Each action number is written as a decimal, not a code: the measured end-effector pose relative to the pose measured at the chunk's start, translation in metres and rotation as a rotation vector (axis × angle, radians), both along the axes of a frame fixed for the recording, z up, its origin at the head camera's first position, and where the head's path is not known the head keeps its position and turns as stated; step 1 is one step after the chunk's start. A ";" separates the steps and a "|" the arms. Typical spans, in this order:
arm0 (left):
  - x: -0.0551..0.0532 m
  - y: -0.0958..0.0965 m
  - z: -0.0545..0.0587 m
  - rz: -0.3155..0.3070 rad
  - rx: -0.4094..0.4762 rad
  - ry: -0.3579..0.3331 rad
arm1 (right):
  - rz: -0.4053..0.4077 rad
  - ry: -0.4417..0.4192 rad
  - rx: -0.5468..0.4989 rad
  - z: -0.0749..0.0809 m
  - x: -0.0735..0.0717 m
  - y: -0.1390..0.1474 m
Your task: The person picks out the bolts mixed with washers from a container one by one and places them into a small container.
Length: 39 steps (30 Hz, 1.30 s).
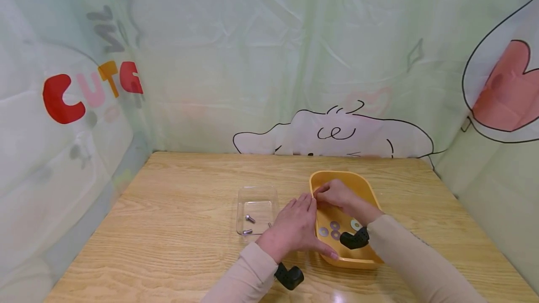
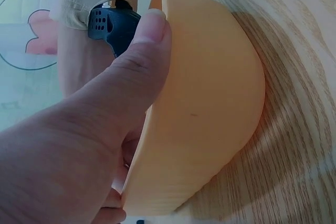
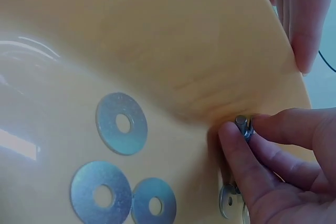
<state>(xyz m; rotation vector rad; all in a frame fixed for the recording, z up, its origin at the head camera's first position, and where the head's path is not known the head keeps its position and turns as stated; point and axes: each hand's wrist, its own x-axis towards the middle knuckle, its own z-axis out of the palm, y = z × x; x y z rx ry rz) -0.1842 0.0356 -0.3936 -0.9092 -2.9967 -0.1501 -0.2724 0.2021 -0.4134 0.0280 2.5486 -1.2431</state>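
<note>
My right hand (image 1: 337,194) reaches into a yellow-orange plastic bin (image 1: 349,263) at its far left corner. In the right wrist view its thumb and fingers pinch a small metal screw (image 3: 241,121), whose round end shows between the fingertips. Several flat metal washers (image 3: 124,142) lie on the bin's floor, some right under that hand. My left hand (image 1: 292,225) rests along the bin's left rim with its fingers stretched out. Its thumb (image 2: 148,27) lies against the rim near the front corner.
Left of the bin stands a clear plastic box (image 1: 258,193) with a few screws (image 1: 250,219) in it, partly hidden by the left hand. Both stand on a wooden table (image 1: 181,209). A printed curtain (image 1: 202,60) hangs behind and at the sides.
</note>
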 end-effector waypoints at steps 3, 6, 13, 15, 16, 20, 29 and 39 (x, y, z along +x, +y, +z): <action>0.000 0.000 0.001 0.002 0.005 -0.010 | -0.002 -0.006 -0.021 0.000 0.001 0.001; 0.000 -0.001 0.001 0.003 0.011 -0.013 | 0.000 -0.013 -0.047 0.000 0.002 0.002; 0.002 -0.001 0.002 0.008 0.011 -0.026 | 0.027 -0.030 -0.113 0.000 0.006 0.003; 0.002 -0.002 0.002 0.008 0.011 -0.026 | 0.033 -0.044 -0.153 -0.001 0.005 0.003; 0.002 -0.002 0.002 0.008 0.012 -0.024 | 0.035 -0.050 -0.172 -0.001 0.004 0.003; 0.001 -0.002 0.001 0.005 0.017 -0.007 | 0.033 -0.072 -0.231 -0.002 0.003 0.003; 0.001 -0.001 0.002 0.005 0.023 -0.012 | 0.012 -0.076 -0.236 -0.001 0.004 0.003; 0.004 -0.001 0.004 0.013 0.008 -0.041 | 0.050 -0.066 -0.177 -0.003 0.006 0.009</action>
